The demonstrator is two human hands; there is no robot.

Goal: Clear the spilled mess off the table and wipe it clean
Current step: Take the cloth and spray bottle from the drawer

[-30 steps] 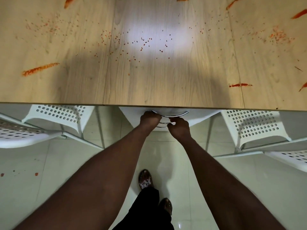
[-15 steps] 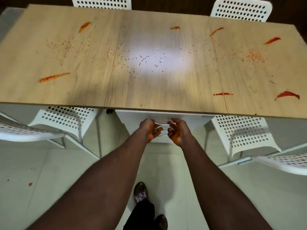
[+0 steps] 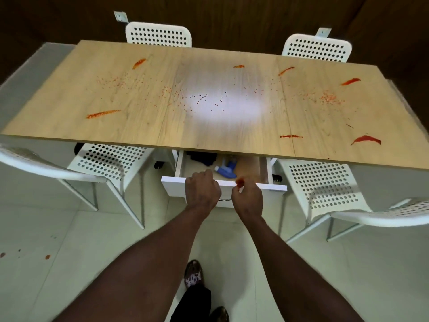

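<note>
The wooden table [image 3: 116,133] carries red sauce smears [image 3: 103,113] and scattered red crumbs [image 3: 202,98]; a thick smear [image 3: 366,138] lies near the front right edge. Under the table's front edge a white drawer [image 3: 173,187] stands pulled out. Inside it lie a blue spray bottle [image 3: 226,169] and a dark cloth [image 3: 204,158], both partly hidden by the tabletop. My left hand [image 3: 202,189] grips the top edge of the drawer front, fingers curled over it. My right hand [image 3: 247,196] pinches the same edge just to the right.
White perforated chairs stand at the near left [image 3: 109,161] and near right [image 3: 320,182], two more at the far side [image 3: 159,34] [image 3: 316,51]. Red spots [image 3: 47,257] mark the pale floor at left. My feet [image 3: 192,273] stand below the drawer.
The drawer has slid out from under the table, showing its contents. Both hands left the metal handle and moved to the drawer front's top edge. The view has pulled back.
</note>
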